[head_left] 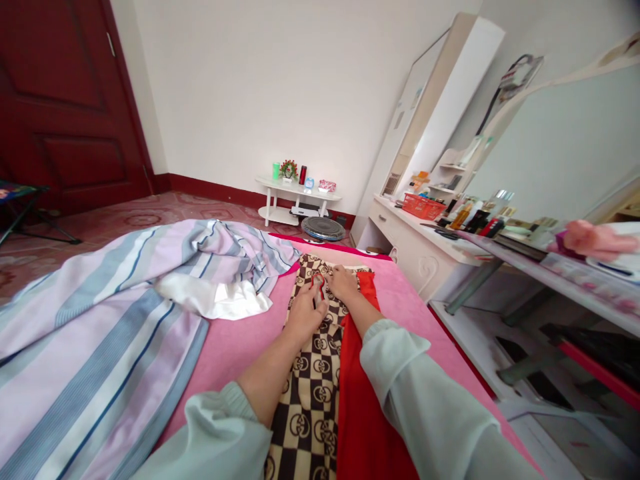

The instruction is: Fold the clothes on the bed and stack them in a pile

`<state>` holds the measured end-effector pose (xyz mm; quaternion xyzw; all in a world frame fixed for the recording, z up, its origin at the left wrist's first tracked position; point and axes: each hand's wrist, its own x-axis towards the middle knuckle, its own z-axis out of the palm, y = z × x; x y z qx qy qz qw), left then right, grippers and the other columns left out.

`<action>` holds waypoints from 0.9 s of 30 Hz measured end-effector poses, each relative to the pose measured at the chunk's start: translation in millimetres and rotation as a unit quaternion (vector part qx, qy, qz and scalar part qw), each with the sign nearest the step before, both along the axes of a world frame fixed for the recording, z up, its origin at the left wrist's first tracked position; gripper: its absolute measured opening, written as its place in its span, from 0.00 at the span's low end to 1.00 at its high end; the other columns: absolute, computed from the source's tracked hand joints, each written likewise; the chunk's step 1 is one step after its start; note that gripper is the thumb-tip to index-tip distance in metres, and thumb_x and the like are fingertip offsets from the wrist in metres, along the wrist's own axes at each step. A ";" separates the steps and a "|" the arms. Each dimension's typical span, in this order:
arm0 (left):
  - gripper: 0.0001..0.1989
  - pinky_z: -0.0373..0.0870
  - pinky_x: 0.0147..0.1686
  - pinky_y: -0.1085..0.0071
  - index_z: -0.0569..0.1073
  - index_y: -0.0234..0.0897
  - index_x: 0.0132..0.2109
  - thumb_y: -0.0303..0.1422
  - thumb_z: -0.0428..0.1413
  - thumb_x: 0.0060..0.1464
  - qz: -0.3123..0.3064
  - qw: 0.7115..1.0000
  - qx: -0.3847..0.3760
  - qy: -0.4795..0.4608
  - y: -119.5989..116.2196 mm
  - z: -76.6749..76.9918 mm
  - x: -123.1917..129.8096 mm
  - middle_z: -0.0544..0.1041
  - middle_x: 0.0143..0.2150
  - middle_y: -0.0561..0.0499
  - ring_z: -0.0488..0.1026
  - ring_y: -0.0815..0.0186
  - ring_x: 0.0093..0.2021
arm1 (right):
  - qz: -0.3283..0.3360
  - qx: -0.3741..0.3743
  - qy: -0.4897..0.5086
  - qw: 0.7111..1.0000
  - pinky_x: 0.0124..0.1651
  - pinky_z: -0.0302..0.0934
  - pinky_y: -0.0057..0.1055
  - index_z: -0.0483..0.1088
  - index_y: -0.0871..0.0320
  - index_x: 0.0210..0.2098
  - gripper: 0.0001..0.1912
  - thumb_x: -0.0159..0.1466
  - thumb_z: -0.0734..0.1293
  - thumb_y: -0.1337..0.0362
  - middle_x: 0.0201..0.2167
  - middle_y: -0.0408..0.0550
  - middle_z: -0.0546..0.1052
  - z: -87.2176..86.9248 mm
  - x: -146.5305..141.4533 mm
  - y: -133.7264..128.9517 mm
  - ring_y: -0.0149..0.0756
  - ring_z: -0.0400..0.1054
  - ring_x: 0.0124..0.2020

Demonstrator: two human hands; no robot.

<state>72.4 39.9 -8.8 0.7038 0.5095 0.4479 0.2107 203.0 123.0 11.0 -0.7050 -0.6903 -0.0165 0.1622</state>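
Note:
A brown and cream checkered cloth lies lengthwise on the pink bed cover, with a red cloth along its right side. My left hand is closed on a small red-edged object over the checkered cloth's far part; what the object is cannot be made out. Just right of it, my right hand rests on the same cloth, fingers bent and touching the fabric near its far end. Whether those fingers pinch the fabric is too small to tell.
A striped quilt and a white satin cloth lie at the left. Along the right stand a white dresser with a red basket and a shelf table. Beyond the bed is a low white table.

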 end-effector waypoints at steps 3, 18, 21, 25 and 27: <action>0.23 0.64 0.54 0.62 0.67 0.34 0.56 0.29 0.52 0.51 0.013 0.999 0.024 0.023 -2.2 0.3 -0.5 0.71 0.50 0.42 0.68 0.58 0.52 | 0.000 0.038 -0.007 0.999 0.55 0.52 0.39 0.70 0.60 0.47 0.18 0.63 0.60 0.57 0.50 0.57 0.70 3.7 2.4 -5.4 0.45 0.62 0.52; 0.20 0.65 0.50 0.64 0.66 0.31 0.55 0.29 0.47 0.55 0.114 0.971 0.004 0.211 -7.7 6.4 -1.6 0.69 0.53 0.38 0.70 0.56 0.50 | -0.018 -0.014 0.032 0.999 0.60 0.48 0.44 0.65 0.51 0.57 0.25 0.64 0.56 0.50 0.61 0.49 0.62 -14.4 66.4 -22.5 0.46 0.53 0.61; 0.19 0.65 0.50 0.65 0.66 0.31 0.54 0.30 0.47 0.56 0.122 0.966 -0.008 0.229 -6.0 6.2 -3.1 0.69 0.53 0.39 0.70 0.56 0.50 | 0.019 -0.078 0.025 0.996 0.62 0.42 0.50 0.55 0.52 0.63 0.29 0.65 0.53 0.48 0.66 0.51 0.52 -10.5 69.1 -29.9 0.47 0.44 0.66; 0.20 0.66 0.48 0.65 0.66 0.29 0.54 0.30 0.48 0.55 0.151 0.961 -0.014 0.232 -7.9 5.8 -4.4 0.68 0.55 0.39 0.70 0.55 0.48 | 0.057 -0.006 0.008 0.998 0.63 0.39 0.54 0.55 0.53 0.62 0.28 0.67 0.51 0.49 0.66 0.51 0.52 -1.9 63.2 -53.9 0.45 0.41 0.67; 0.21 0.66 0.48 0.64 0.66 0.30 0.55 0.29 0.48 0.54 0.159 0.961 -0.013 0.228 -9.6 6.1 -4.7 0.67 0.55 0.39 0.70 0.55 0.49 | 0.110 0.015 -0.007 0.994 0.64 0.37 0.54 0.54 0.52 0.63 0.28 0.67 0.52 0.49 0.66 0.49 0.52 -2.3 55.5 -68.8 0.44 0.39 0.67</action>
